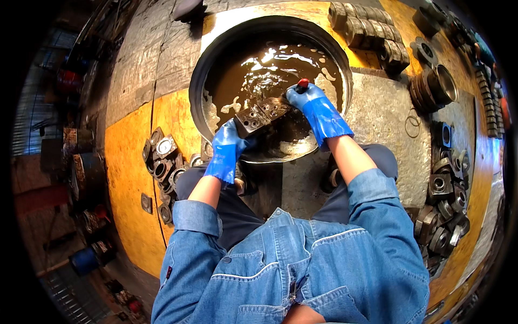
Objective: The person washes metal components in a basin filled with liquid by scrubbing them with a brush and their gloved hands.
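Observation:
My left hand [226, 146], in a blue rubber glove, is closed on the near left end of a dark metal block [251, 120] with several round holes in its face. I hold the block tilted above the brown liquid [226, 75] in a wide black round tub [196, 100]. In my right hand [308, 101], gloved the same way, is what looks like a brush with a red-tipped handle [303, 83]. Its working end lies against the block's far right end. My right fingers are wrapped round the handle and partly hidden.
Loose metal parts [162, 156] lie in a pile left of the tub. Rows of round metal pieces [372, 32] stand at the far right. Stacked rings [434, 89] and another heap of parts [442, 216] are to the right. My knees flank the tub's near side.

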The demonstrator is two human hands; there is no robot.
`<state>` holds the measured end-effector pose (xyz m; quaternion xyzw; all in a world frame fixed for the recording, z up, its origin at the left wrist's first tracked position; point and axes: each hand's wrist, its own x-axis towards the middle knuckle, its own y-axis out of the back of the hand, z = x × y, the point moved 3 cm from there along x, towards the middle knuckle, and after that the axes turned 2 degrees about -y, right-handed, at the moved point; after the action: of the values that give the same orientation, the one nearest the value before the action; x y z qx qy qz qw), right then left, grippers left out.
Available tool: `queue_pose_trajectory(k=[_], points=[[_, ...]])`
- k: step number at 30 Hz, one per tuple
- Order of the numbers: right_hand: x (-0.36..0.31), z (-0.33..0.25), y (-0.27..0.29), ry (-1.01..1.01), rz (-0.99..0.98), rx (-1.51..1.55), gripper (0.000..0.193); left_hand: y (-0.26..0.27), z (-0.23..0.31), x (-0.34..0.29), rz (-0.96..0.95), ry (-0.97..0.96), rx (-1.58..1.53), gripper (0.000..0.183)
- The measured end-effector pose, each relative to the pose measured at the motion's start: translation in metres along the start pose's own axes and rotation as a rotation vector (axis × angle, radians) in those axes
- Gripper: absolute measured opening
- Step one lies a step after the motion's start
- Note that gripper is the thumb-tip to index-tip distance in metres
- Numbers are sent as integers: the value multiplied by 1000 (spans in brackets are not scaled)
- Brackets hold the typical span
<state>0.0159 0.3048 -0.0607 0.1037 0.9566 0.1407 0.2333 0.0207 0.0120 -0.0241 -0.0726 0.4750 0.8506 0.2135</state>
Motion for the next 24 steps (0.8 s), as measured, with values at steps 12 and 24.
queue_pose_trajectory(k=[12, 24], points=[[-41, -38, -6, 12, -20, 145, 32, -8, -48, -1, 48, -34, -27, 65], [-22, -10, 7, -136, 16, -200, 32, -5, -33, 1, 28, 29, 54, 65]])
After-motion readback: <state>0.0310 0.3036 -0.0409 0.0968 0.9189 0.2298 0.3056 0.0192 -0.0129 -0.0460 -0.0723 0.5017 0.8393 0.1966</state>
